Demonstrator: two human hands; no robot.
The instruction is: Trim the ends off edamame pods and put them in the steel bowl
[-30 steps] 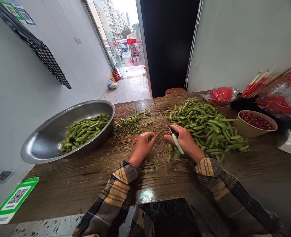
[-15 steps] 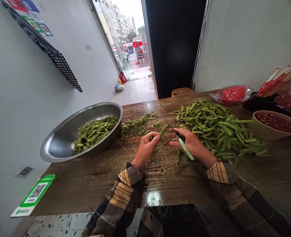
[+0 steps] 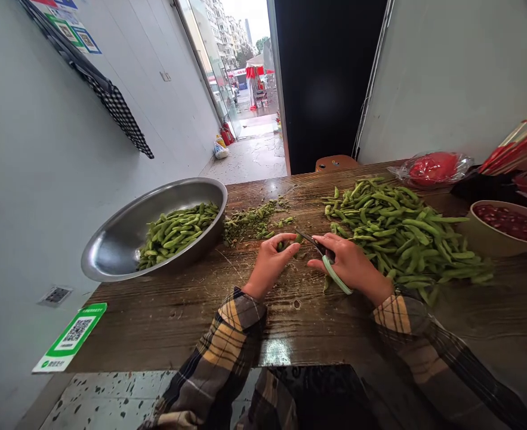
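Head view: your hands are apart, left hand point(image 3: 271, 264) pinching a pod point(image 3: 298, 238) above the table point(image 3: 169, 322), right hand point(image 3: 346, 263) wrapped round the scissors point(image 3: 330, 270), blades near the pod! Trimmings point(image 3: 256, 222) lie beyond, bowl point(image 3: 115, 242) left, pile of pods point(image 3: 393, 233) right.

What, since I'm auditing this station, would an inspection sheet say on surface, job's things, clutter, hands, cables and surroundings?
Surface: wooden table, scraps strewn on it.
Job's things: pod heap at right; metal bowl of pods at left.
Clutter: green trimmings, red item in clear plastic, QR-code card.
Hands: left hand holds a green pod; right hand holds scissors.
Cables: thin pale lines, possibly cables, beside black panel.
Surroundings: doorway to outside; checkered cloth at left wall.
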